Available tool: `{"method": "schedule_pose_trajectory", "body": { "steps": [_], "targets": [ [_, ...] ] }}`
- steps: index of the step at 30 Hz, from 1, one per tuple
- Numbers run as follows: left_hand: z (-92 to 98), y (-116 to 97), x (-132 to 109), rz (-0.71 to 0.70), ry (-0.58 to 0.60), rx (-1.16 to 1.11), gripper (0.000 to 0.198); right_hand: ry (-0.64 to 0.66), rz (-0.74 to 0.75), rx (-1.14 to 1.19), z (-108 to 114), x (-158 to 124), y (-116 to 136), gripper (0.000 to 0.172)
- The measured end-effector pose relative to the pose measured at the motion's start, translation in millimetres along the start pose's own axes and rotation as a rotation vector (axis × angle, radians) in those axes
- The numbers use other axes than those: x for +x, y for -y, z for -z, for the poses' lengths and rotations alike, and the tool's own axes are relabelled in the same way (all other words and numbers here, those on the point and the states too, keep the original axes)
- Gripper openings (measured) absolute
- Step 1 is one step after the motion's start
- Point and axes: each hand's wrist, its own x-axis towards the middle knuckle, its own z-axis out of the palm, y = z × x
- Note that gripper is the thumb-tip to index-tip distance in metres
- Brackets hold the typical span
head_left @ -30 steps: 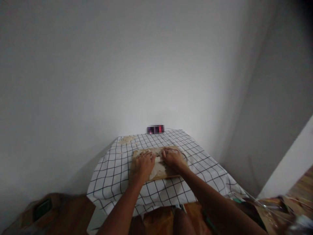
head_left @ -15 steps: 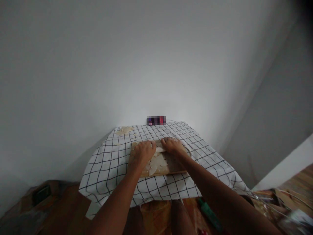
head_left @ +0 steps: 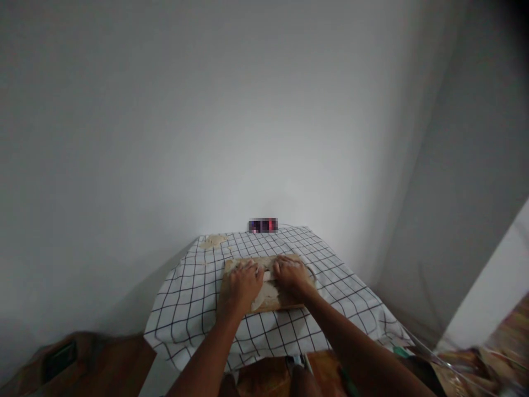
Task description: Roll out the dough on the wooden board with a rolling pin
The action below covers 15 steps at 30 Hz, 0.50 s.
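A thin, pale sheet of dough (head_left: pixel 268 298) lies on a wooden board (head_left: pixel 295 302), torn-looking at its near edge. Across the board runs a light-coloured rolling pin (head_left: pixel 269 275); only its middle shows between my hands. My left hand (head_left: pixel 247 278) is closed over the pin's left part, fingers bent forward. On the right part, my right hand (head_left: pixel 290 272) grips it the same way. Both hands hide the pin's ends and some of the dough.
A black-and-white checked cloth (head_left: pixel 188 298) covers the table. Another flat piece of dough (head_left: pixel 214 241) lies at its far left corner. A dark, pixelated object (head_left: pixel 263 225) stands at the back against the wall. Below right is a clutter of cardboard and plastic.
My hands and the rolling pin have come slightly nearer to me over the board, covering more of the dough. The camera view has tilted up, so the table sits lower.
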Motion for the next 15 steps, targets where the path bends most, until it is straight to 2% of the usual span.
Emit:
{"method": "schedule_pose_trajectory", "body": {
  "steps": [8,15],
  "targets": [
    [13.1,-0.1,-24.8,-0.046,0.003,0.002,0.040,0.009,-0.054,0.044,3.4,-20.0,8.4,0.043],
    [19.3,0.6,-32.8,-0.049,0.041,0.037,0.039,0.022,0.001,0.034,2.9,-27.5,4.0,0.032]
  ]
}}
